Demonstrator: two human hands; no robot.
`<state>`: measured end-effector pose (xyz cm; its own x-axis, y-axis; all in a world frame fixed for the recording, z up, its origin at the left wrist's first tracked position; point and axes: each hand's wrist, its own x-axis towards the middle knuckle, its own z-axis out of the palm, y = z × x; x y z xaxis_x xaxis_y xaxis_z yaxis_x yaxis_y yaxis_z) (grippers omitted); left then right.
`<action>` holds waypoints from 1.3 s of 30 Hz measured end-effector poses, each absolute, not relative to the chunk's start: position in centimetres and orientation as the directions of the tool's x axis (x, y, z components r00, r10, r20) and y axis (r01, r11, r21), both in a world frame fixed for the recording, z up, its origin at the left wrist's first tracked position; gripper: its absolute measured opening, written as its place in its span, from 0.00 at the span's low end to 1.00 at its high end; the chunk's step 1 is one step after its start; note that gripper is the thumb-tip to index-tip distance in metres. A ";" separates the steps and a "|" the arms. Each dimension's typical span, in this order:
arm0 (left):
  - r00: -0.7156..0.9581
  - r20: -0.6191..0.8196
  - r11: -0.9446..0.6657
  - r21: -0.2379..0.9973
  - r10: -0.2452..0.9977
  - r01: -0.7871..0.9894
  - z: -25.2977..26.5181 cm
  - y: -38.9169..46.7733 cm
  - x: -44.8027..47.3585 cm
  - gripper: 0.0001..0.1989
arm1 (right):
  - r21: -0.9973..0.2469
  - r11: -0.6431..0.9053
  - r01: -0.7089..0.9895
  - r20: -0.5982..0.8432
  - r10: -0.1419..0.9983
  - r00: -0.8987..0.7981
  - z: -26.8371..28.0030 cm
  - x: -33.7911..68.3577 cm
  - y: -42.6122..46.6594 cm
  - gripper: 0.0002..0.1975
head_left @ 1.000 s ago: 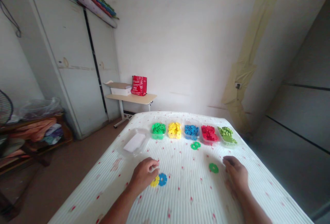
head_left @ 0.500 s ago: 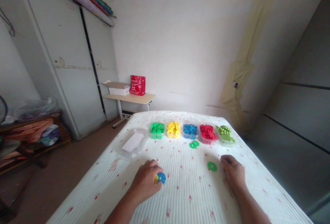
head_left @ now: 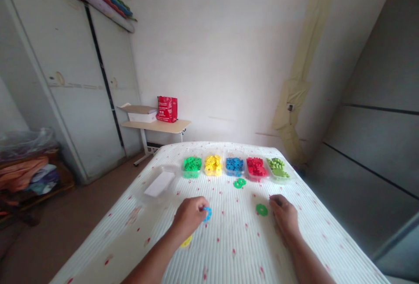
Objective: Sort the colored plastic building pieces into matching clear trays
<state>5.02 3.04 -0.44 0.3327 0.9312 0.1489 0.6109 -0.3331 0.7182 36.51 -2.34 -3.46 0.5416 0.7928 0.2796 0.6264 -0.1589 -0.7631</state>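
My left hand, closed in a pinch, grips a blue notched plastic disc just above the table. Below that wrist, partly hidden by it, lies a yellow disc on the cloth. My right hand rests on the table with its fingers curled together; whether anything is in them is hidden. Beside its fingertips lies a flat green disc, not touched by the hand. Farther up, two overlapping green discs lie in front of the tubs.
Across the far side stand clear tubs of green pieces, yellow pieces, blue pieces, red pieces and light-green pieces. A clear tray with a white card sits at left. Striped cloth covers the table.
My left hand has lifted and moved slightly away from me with the blue disc. The yellow disc, formerly at its fingers, now lies under the wrist. The view has turned slightly right.
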 end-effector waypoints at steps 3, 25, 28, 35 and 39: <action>0.337 0.098 -0.253 0.855 0.936 0.453 0.7 5.9 8.1 0.05 | -0.752 -0.143 0.644 0.292 0.804 0.519 -3.3 36.1 -2.4 0.15; 0.005 0.203 -0.179 0.850 0.979 0.495 -2.1 4.8 2.4 0.09 | -0.610 -0.103 0.785 0.168 0.952 0.255 -2.1 36.6 -2.3 0.14; -0.003 0.181 -0.157 0.864 0.984 0.478 -2.8 4.1 1.1 0.10 | -0.628 -0.088 0.773 0.176 0.952 0.251 -2.4 37.0 -2.5 0.16; -0.072 0.160 -0.117 0.904 0.984 0.411 -3.2 3.7 -0.5 0.11 | -0.590 -0.028 0.807 0.344 0.896 0.282 -2.4 36.2 -2.7 0.14; -0.097 0.147 -0.102 0.926 0.984 0.365 -3.5 3.9 -0.9 0.12 | -0.553 0.181 0.813 0.409 0.909 0.076 -1.3 29.7 -3.4 0.13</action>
<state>-0.86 3.92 -3.46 -0.0966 0.9845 0.1466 0.3646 -0.1020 0.9256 29.74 -3.39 -1.27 0.0763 0.9094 0.4088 0.8131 0.1806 -0.5535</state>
